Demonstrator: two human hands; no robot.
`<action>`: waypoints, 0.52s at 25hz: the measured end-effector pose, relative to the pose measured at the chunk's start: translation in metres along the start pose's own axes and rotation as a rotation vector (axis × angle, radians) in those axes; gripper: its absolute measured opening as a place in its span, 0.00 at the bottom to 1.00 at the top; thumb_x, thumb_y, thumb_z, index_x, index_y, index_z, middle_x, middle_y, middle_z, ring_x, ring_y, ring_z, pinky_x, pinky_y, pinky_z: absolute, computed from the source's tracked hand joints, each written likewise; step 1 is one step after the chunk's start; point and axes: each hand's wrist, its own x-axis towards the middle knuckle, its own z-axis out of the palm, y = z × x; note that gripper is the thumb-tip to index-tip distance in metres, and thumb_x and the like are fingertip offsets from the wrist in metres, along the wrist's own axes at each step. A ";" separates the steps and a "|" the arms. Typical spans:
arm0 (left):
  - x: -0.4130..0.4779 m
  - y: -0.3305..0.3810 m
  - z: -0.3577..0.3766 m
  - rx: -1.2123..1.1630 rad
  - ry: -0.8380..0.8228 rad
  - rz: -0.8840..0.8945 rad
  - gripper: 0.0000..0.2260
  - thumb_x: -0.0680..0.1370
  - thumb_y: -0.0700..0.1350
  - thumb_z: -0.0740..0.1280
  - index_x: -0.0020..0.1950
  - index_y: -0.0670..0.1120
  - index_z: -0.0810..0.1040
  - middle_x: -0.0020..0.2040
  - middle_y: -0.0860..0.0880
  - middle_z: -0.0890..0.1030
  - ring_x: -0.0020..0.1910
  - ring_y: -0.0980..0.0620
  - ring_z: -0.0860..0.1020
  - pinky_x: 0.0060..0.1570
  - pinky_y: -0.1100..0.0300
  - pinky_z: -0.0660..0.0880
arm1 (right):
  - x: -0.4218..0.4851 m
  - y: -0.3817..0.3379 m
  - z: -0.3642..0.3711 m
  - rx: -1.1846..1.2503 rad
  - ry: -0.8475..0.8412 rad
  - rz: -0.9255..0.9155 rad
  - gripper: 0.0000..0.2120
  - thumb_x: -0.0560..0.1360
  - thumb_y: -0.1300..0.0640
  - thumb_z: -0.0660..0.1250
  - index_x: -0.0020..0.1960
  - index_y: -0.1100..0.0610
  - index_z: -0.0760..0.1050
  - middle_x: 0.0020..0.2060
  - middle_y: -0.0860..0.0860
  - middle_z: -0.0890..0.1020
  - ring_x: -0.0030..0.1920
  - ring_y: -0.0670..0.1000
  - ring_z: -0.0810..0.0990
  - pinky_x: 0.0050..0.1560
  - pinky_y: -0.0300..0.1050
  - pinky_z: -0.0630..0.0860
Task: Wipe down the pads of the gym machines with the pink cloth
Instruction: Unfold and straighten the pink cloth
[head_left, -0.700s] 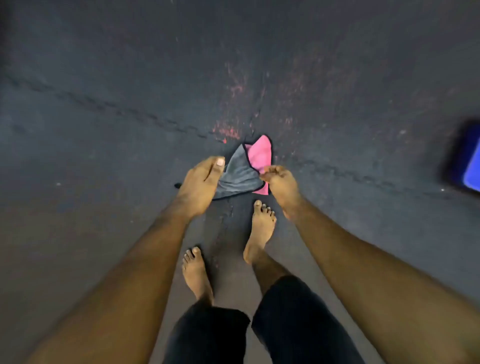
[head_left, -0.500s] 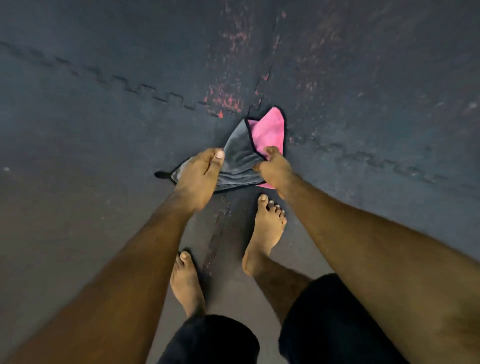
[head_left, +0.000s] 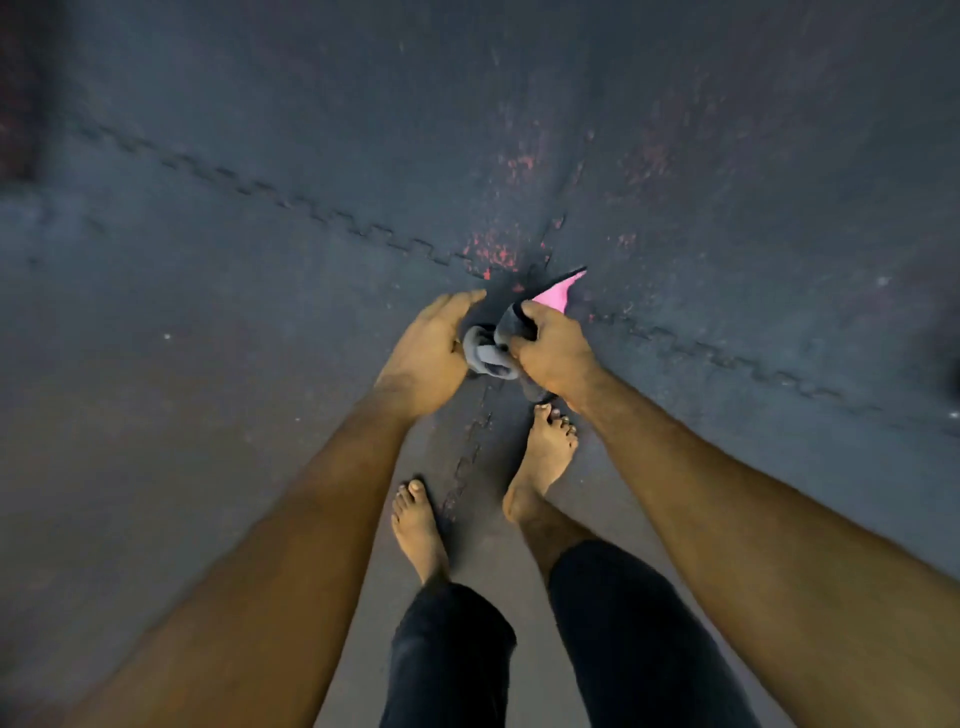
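The pink cloth (head_left: 558, 293), pink on one side and grey on the other, is bunched up between both my hands above the floor. My left hand (head_left: 431, 348) cups the grey bundle from the left, fingers curled around it. My right hand (head_left: 553, 351) grips the cloth from the right, and a pink corner sticks out past its knuckles. Most of the cloth is hidden inside my hands. No gym machine or pad is in view.
Dark rubber floor tiles (head_left: 260, 322) with jagged interlocking seams and worn red specks fill the view. My bare left foot (head_left: 418, 530) and bare right foot (head_left: 543, 457) stand just below my hands.
The cloth was spread wide between my hands; now it is gathered into a tight bundle and my hands have come close together. The view has shifted slightly over the floor.
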 end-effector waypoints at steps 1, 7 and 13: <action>-0.011 0.018 -0.019 -0.008 0.015 0.057 0.33 0.69 0.28 0.56 0.75 0.43 0.69 0.72 0.43 0.72 0.71 0.45 0.70 0.74 0.51 0.65 | -0.020 -0.024 -0.016 -0.045 -0.014 -0.044 0.05 0.73 0.56 0.67 0.46 0.57 0.75 0.39 0.55 0.80 0.40 0.55 0.77 0.39 0.43 0.71; -0.111 0.135 -0.143 0.018 0.104 0.325 0.39 0.61 0.36 0.53 0.74 0.49 0.71 0.71 0.48 0.74 0.70 0.45 0.71 0.72 0.52 0.66 | -0.172 -0.179 -0.118 -0.216 -0.064 -0.193 0.11 0.72 0.62 0.68 0.36 0.50 0.73 0.31 0.50 0.75 0.34 0.50 0.74 0.34 0.42 0.69; -0.228 0.204 -0.226 0.132 0.115 0.443 0.21 0.67 0.51 0.60 0.58 0.48 0.78 0.56 0.48 0.82 0.58 0.46 0.77 0.58 0.55 0.71 | -0.322 -0.281 -0.169 -0.281 0.170 -0.334 0.05 0.64 0.49 0.65 0.34 0.49 0.76 0.32 0.51 0.78 0.34 0.46 0.72 0.36 0.43 0.69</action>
